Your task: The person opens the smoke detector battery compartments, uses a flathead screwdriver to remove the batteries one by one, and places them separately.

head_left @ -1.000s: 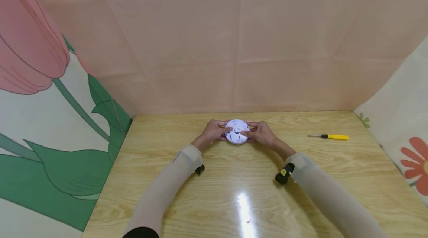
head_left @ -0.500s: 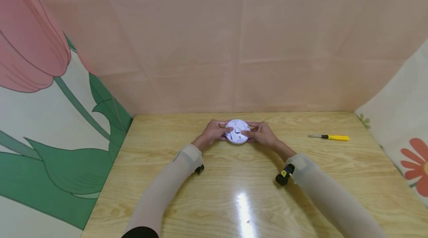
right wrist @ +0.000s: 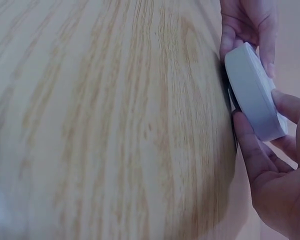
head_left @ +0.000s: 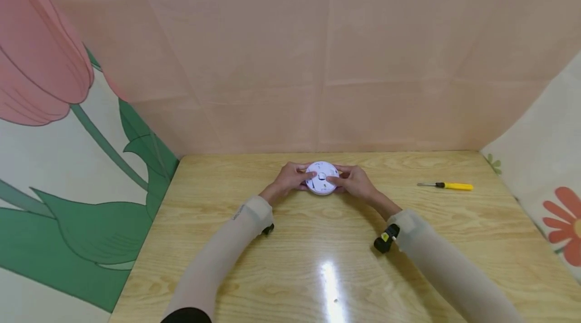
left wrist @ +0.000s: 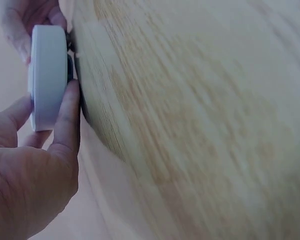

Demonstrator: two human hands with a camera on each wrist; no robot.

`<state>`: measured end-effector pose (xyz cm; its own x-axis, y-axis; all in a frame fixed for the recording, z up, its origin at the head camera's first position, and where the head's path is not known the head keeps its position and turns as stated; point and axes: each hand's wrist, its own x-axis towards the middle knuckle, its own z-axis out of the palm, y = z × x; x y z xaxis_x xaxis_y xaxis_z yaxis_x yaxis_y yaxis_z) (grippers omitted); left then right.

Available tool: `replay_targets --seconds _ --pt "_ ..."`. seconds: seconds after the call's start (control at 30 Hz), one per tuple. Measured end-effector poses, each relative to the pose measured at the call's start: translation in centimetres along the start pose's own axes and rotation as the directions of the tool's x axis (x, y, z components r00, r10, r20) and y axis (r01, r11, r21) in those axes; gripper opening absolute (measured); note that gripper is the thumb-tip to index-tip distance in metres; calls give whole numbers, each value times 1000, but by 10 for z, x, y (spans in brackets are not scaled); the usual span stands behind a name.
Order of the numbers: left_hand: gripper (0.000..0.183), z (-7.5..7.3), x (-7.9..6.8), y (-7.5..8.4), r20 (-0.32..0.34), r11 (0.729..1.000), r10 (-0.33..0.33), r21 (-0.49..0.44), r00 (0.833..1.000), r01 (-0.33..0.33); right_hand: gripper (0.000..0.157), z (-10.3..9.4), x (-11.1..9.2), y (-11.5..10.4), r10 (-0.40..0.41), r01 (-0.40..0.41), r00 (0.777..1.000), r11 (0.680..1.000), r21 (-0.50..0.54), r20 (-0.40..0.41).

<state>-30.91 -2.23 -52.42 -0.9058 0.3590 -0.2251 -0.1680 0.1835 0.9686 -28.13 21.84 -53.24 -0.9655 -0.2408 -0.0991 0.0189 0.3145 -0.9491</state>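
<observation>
A round white puck-shaped plastic device (head_left: 320, 188) is held between both hands at the middle of the table's far side. Its upward face has dark markings and a small central recess. My left hand (head_left: 289, 177) grips its left side, thumb on the face and fingers beneath. Opposite, my right hand (head_left: 356, 181) grips the right edge in the same way. In the left wrist view, the device's smooth side wall (left wrist: 49, 75) shows, with dark parts on the underside close over the table. The right wrist view shows the device (right wrist: 252, 95) tilted, with fingertips of both hands at its edges.
A screwdriver (head_left: 457, 186) with a yellow and black handle lies on the wooden table (head_left: 290, 252) to the right. A pinkish cloth backdrop (head_left: 254, 60) rises behind the table's far edge. Flower-printed panels (head_left: 104, 232) stand at the sides.
Hands and device hold almost the same place throughout. Only a very slight shift of the whole view shows.
</observation>
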Motion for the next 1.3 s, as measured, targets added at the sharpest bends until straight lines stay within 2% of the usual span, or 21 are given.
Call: replay_targets --seconds 0.23,0.37,0.47,0.63,0.93,1.07,1.2,1.3 --pt "49 -4 -6 1 37 990 66 124 997 -71 61 1 1 -2 1 -1 1000 999 -38 6" --pt "63 -7 -7 2 84 951 125 273 989 -144 58 1 2 -2 -12 12 1000 998 -63 3" --pt "75 -8 -7 2 138 922 156 334 978 -194 57 0 3 -2 -17 16 1000 996 -87 -6" --pt "85 -8 -6 2 190 916 172 331 967 -228 57 -1 6 -1 -21 18 1000 991 -132 -21" --pt "96 -8 -5 -2 187 883 197 392 962 -257 57 -4 8 -1 -65 57 998 963 -263 -23" --pt "98 -8 -4 -4 187 880 210 392 960 -268 58 -5 7 -2 -69 62 997 962 -267 -20" --pt "98 -8 -3 -5 185 875 223 395 957 -280 55 -4 7 -3 -111 89 993 939 -332 -48" --pt "98 -7 -2 -4 181 869 228 405 957 -284 54 -1 7 -3 -182 139 980 913 -383 -79"
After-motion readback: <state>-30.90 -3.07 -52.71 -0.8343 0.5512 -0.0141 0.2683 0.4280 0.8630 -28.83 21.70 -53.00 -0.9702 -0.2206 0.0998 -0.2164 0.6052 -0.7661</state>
